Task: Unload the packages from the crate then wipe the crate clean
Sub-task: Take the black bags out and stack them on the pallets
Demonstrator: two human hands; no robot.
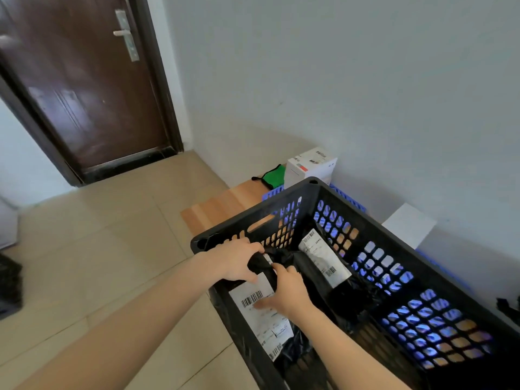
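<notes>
A black perforated plastic crate [416,249] stands on a wooden table and holds black plastic mail packages with white shipping labels. My left hand [239,260] reaches over the crate's near-left wall and grips the top of a black package [267,313] that leans against that wall. My right hand [287,294] holds the same package lower down, fingers across its white label. A second black package [326,260] with a long white label lies deeper in the crate toward the far corner.
Beyond the crate, a white box [306,167] and a green cloth [273,175] sit on the wooden table [222,206] by the wall. A blue crate [349,201] shows behind the black one. A dark door [84,88] and tiled floor [98,235] lie left.
</notes>
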